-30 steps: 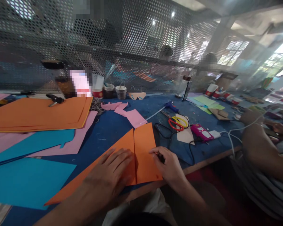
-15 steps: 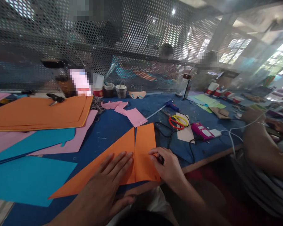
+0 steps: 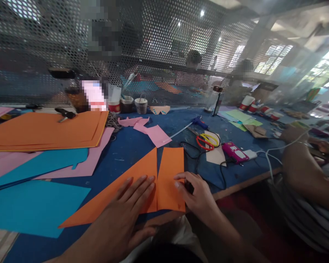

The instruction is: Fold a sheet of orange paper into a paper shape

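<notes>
A large orange paper sheet (image 3: 131, 182) lies on the blue table (image 3: 126, 146) in front of me, next to a narrower orange strip (image 3: 171, 171) with a thin gap between them. My left hand (image 3: 127, 210) lies flat and open on the large sheet, fingertips at its right edge. My right hand (image 3: 196, 195) rests on the strip's right side, its fingers curled around a small dark object I cannot name.
A stack of orange sheets (image 3: 44, 129), pink paper (image 3: 150, 133) and blue sheets (image 3: 35, 208) cover the left. Scissors with red and yellow handles (image 3: 207, 140), black cables, a pink device (image 3: 234, 151) and cups (image 3: 140, 106) lie beyond. Another person's arm (image 3: 304, 171) is at the right. A perforated metal screen stands behind.
The orange strip has separated from the large sheet, opening a gap. My left hand slid back toward me and its fingers spread flat; the right hand barely moved.
</notes>
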`<state>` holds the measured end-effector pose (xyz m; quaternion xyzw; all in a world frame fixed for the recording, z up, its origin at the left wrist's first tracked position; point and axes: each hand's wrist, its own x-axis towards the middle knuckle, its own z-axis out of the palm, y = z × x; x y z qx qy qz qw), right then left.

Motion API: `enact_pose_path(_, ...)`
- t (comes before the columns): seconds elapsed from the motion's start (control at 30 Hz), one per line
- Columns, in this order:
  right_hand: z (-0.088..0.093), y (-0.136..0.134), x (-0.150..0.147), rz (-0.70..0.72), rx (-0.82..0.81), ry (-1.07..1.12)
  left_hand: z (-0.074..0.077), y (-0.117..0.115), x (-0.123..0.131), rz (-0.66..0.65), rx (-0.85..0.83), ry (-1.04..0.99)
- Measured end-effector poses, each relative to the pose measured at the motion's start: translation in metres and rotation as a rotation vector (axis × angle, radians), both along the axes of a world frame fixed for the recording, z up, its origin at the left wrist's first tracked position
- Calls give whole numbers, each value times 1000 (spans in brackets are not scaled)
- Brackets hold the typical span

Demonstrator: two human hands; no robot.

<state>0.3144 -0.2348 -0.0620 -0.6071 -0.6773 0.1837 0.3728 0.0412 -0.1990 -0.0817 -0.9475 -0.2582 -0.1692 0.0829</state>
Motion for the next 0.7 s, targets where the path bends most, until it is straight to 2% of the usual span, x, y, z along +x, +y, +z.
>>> enact_pose_path(0.17,7,-11,-1,40,-52,43,-1,-2,-1,-3,-25,11)
enact_pose_path(0.5,-6,-15,-4,28,-55,21,-1,0,-1,-28,-13,5)
enact_pose_path(0.7,-6,-18,-2,46,-52,16,2,0,0,-23,-10,21)
